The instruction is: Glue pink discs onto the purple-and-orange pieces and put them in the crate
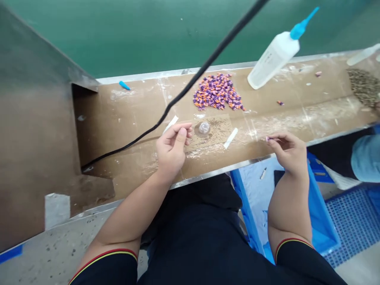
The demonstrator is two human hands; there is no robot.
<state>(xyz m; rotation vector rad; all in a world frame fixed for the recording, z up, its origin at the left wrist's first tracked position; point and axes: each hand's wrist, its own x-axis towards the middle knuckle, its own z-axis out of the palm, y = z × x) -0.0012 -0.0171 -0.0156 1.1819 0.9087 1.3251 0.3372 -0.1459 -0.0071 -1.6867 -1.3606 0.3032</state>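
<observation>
Dark-shirted torso (190,245) foremost, the right hand (290,153) pinches a tiny pinkish-purple piece (268,139) between its fingers; the left hand (172,150) has its fingers drawn together, whether on anything I cannot tell. Just beside them, a clear rounded object (204,127) sits on speckled cardboard (222,130). Beyond lies a heap (218,91) of purple, orange and pink bits.
</observation>
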